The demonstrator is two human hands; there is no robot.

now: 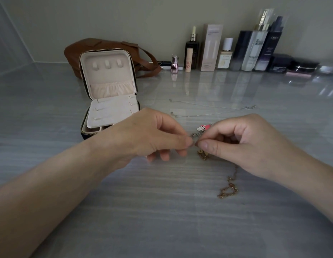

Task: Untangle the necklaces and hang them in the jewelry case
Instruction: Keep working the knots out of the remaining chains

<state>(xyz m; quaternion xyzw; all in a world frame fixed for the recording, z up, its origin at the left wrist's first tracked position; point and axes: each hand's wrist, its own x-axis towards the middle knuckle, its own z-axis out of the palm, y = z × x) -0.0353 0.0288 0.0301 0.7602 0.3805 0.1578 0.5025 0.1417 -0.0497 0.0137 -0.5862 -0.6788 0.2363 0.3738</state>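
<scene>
The room is dim and grey. Soft light hits the shiny table (162, 220), and the bottles (255, 51) at the back show up in it like a mirror (brightest at the far right). A faint shadow sits under the left hand (152, 135). The tiny necklace (196, 135) looks fuzzy. The edges bend.

one head-worn wide view looks forward and down, close over the table (162, 211).

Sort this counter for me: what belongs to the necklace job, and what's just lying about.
Job: tangled necklaces, pinched by left hand and right hand; pink charm; silver necklace laid straight; open jewelry case.
Lying about: brown bag; cosmetic bottles along the wall.
</scene>
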